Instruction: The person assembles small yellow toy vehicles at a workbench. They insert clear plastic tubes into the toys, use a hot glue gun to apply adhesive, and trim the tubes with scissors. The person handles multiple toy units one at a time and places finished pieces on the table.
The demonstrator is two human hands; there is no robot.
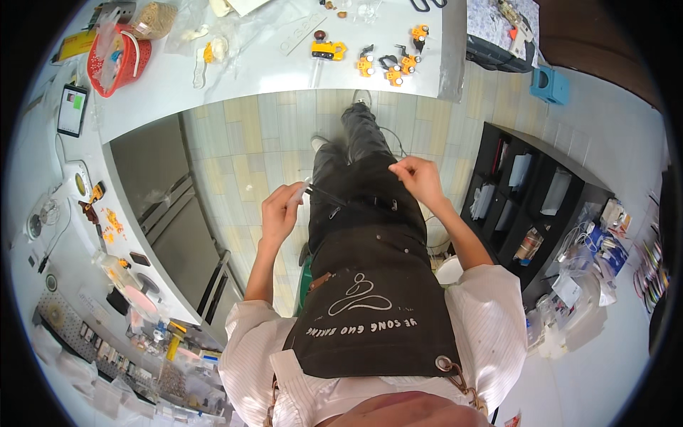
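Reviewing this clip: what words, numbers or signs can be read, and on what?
Black apron: white lettering beside a line-drawn figure; wording not copied here.
Phone-like screen: too small to read.
Pale strip on the white table: too faint to read.
Translucent piece in left hand: none visible.

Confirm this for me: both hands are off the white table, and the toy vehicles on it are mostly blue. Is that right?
Not quite: the toy vehicles are mostly yellow, not blue, as the head view shows. The rest stands: the left hand and right hand are both off the white table.
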